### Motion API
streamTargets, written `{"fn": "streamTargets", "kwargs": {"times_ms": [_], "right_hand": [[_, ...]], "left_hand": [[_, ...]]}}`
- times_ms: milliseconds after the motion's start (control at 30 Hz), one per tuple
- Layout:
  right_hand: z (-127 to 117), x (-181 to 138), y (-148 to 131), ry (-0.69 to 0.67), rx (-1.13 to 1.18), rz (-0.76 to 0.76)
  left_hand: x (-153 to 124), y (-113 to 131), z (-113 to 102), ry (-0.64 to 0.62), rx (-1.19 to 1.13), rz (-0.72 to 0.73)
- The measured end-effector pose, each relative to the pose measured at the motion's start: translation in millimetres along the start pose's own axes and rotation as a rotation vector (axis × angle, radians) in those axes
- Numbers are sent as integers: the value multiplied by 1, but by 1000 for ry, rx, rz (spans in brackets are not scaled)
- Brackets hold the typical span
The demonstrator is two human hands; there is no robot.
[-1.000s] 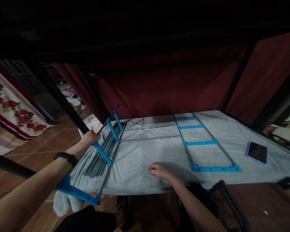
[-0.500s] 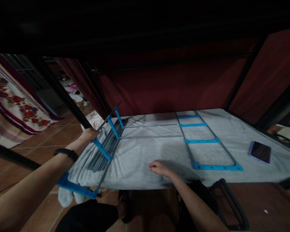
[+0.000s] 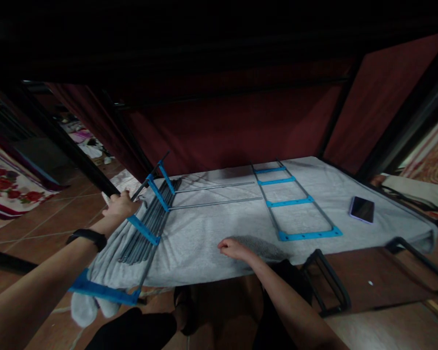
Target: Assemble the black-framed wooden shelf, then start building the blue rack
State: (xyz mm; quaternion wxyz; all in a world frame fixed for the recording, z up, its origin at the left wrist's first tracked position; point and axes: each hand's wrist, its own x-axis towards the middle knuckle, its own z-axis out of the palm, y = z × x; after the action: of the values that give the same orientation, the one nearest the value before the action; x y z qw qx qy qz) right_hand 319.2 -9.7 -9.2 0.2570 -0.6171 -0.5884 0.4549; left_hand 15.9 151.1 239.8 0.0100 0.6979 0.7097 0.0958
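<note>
My left hand (image 3: 120,205) is on the upper bar of a blue-and-grey rack side frame (image 3: 143,229), its fingers bent over the bar and slightly apart. This frame stands on edge at the left of the bed, with two thin metal rods (image 3: 215,203) reaching right from its far blue crosspieces. Beside it lies a bundle of grey metal tubes (image 3: 146,233). A second side frame (image 3: 290,202), with several blue crosspieces, lies flat to the right near the rod ends. My right hand (image 3: 233,248) rests low over the sheet, fingers curled, with nothing visible in them.
The grey-sheeted bed (image 3: 204,253) sits under a dark upper bunk, with a black post (image 3: 80,155) at left. A phone (image 3: 362,209) lies at right. In front stands a brown folding table (image 3: 372,277) with dark metal legs. White slippers (image 3: 83,308) are at lower left.
The view has turned slightly to the right, so most things sit further left. My left hand has shifted its fingers on the bar. My right hand stays curled in about the same place.
</note>
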Motion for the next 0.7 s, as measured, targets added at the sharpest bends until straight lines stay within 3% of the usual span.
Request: {"fn": "streamTargets", "kwargs": {"times_ms": [67,100,233,300,400,433,500,600,700], "right_hand": [[3,-2,-2,20,1,-22],[6,-3,-3,27,0,-39],[17,-8,-9,69,-26,-104],[24,-11,-13,127,-78,-106],[32,-16,-20,274,-243,-100],[34,-18,-21,322,-303,-96],[38,-23,-19,389,-403,-77],[45,-33,-10,425,-504,-22],[51,-43,0,410,-552,0]], "left_hand": [[-10,4,-4,63,-5,-71],[-18,7,-7,111,-6,-24],[-76,21,-8,292,-80,504],[-119,22,6,196,-133,757],[-182,9,47,-214,-51,1004],[-200,1,64,-363,-21,1032],[-226,-18,100,-492,-48,950],[-243,-42,148,-499,-131,790],[-243,-45,177,-492,-194,725]]}}
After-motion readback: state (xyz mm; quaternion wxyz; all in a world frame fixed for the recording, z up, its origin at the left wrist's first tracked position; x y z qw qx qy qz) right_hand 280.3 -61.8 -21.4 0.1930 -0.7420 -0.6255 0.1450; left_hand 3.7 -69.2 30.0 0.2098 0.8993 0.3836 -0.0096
